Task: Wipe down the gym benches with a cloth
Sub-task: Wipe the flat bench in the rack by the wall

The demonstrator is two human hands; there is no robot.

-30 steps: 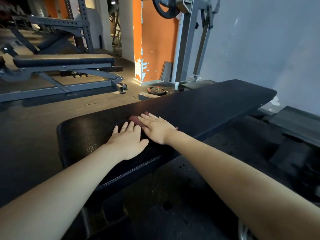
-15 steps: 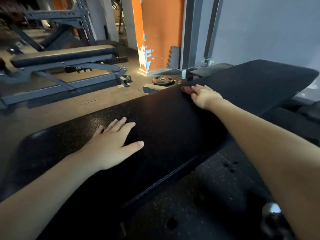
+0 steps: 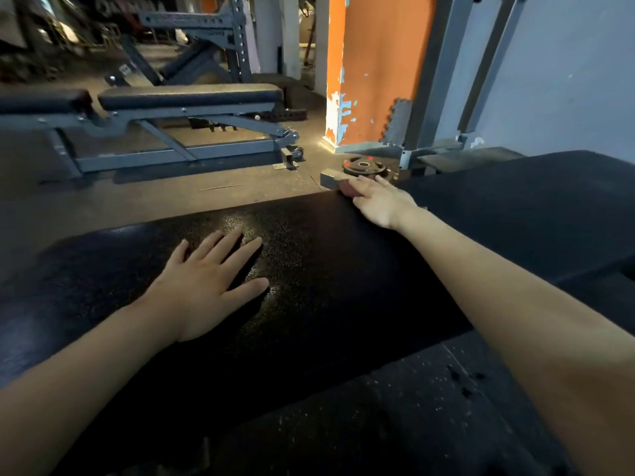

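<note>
A long black padded bench [image 3: 343,276] runs across the view from lower left to right. My left hand [image 3: 206,283] lies flat on its pad, fingers spread, holding nothing. My right hand [image 3: 381,202] presses a small dark red cloth [image 3: 347,189] onto the far edge of the pad. Only a corner of the cloth shows past my fingers.
A second flat bench [image 3: 189,97] on a grey steel frame stands across the floor at the left. A weight plate [image 3: 364,165] lies on the floor beyond my right hand. An orange pillar [image 3: 374,70] and grey rack uprights [image 3: 433,80] stand behind it.
My right hand has slid the cloth from beside my left hand along the pad to its far edge. My left hand stayed flat on the pad. The view has moved closer to the bench.
</note>
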